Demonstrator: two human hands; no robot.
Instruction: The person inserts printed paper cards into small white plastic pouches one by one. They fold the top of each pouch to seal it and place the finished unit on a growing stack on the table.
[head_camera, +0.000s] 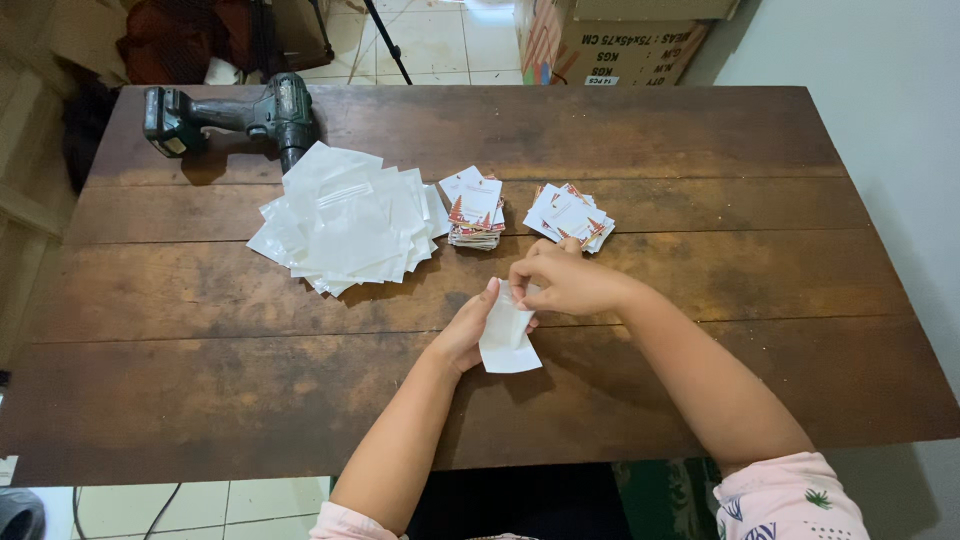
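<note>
White pouch (507, 340) pinched upright over the desk (700, 150) near its front edge — cradled from behind by left hand (468, 330), mouth gripped by right hand (565, 280), seemingly to keep it open; card stacks (572, 215) and spare pouches (345, 220) within reach.

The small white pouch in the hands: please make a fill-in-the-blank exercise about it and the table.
1. Both hands hold one small white pouch above the ____ table.
2. The pile of pouches lies in front of a cordless ____.
3. Beside that pile lie ____ stacks of small cards.

Missing words: wooden; drill; two
</note>
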